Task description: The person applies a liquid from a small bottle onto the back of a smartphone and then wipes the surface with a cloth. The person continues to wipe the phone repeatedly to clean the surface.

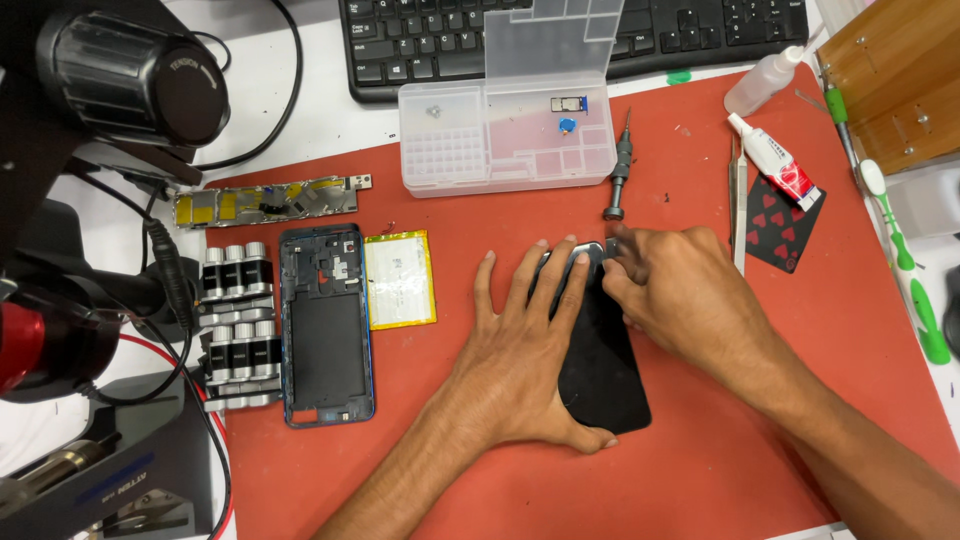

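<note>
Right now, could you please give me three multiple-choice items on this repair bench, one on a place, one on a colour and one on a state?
1. Where does the yellow battery lie?
A. Right of the phone frame
B. Inside the parts box
C. On the keyboard

2. What colour is the work mat?
A. Green
B. Red
C. Grey

3. How is the parts box lid?
A. Shut
B. Missing
C. Open, standing up

Answers:
1. A: the battery lies flat on the mat beside the frame's right edge.
2. B: the mat is red under the left hand, the right hand and the dark phone.
3. C: the clear lid stands raised behind the tray.
</note>
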